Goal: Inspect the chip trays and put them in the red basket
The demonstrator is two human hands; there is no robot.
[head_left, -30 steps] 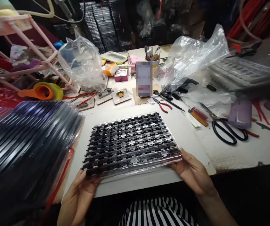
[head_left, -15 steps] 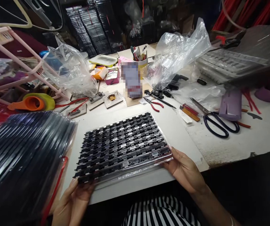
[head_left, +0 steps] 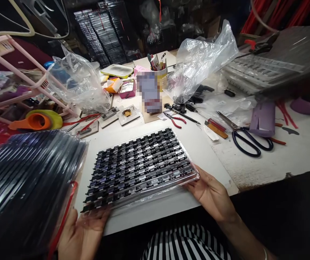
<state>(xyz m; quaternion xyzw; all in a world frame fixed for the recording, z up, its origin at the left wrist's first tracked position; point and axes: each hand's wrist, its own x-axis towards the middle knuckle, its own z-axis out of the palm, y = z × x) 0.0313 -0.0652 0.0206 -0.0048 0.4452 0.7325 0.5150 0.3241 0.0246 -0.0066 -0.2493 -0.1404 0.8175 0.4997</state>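
A clear plastic tray [head_left: 155, 187] filled with rows of small black parts with white pin-like marks is held tilted above the white work board. Under its near left corner lies my left hand [head_left: 83, 231], palm up, fingers beneath the tray and thumb apart from the edge. My right hand [head_left: 211, 193] grips the near right corner, with the thumb along the side and the fingers below. Left of the tray, close to my left hand, stands a stack of dark filled trays [head_left: 27, 180] with a red strap [head_left: 65, 216].
Beyond the tray lie red-handled pliers [head_left: 177, 121], a screwdriver [head_left: 213, 122], large scissors [head_left: 248, 139] and loose black parts [head_left: 178, 107]. A phone with a blurred screen [head_left: 149, 92] stands behind. Plastic bags [head_left: 203, 61], a pink rack [head_left: 22, 54] and an orange tape dispenser [head_left: 35, 121] flank the table.
My left thumb has come off the tray's corner, and the left hand has shifted slightly left and lower. The tray's near left corner has moved slightly left and down. My right hand keeps its grip.
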